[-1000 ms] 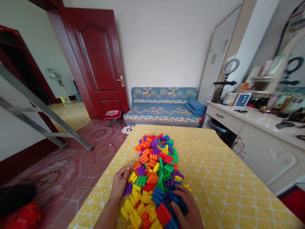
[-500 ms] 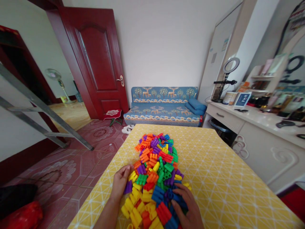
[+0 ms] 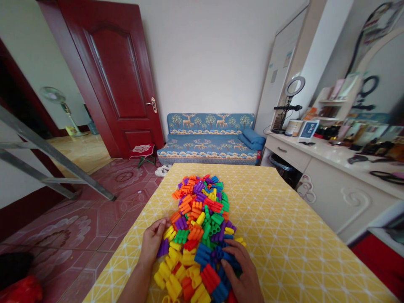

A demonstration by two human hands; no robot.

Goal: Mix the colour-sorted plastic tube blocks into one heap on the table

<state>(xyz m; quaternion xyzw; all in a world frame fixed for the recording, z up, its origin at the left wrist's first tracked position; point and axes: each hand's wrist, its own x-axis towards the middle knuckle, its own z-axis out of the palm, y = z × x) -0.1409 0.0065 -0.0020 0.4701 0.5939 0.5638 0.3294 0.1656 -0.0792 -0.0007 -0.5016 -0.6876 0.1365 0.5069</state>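
Note:
A long heap of plastic tube-shaped building blocks (image 3: pixel 195 233) in yellow, orange, red, green, purple and blue lies on the yellow patterned tablecloth (image 3: pixel 274 219). At the heap's left edge is my left hand (image 3: pixel 154 237), thumb and fingertips drawn together beside orange and yellow blocks; whatever may be between them is hidden. My right hand (image 3: pixel 241 267) rests on the heap's near right side, thumb and fingers apart over blue blocks (image 3: pixel 232 257). A red block (image 3: pixel 211 275) sits just left of that thumb. Yellow blocks (image 3: pixel 172 286) fill the near left part.
A blue patterned sofa (image 3: pixel 208 145) stands beyond the table, with a red stool (image 3: pixel 142 150) beside it. On the left are a metal ladder (image 3: pixel 85 181) and a red door (image 3: pixel 113 84). A white dressing table (image 3: pixel 331 164) holding a ring light (image 3: pixel 295 86) stands at right.
The view has turned slightly to the right, so everything sits further left in the picture. Both hands keep about the same places on the heap.

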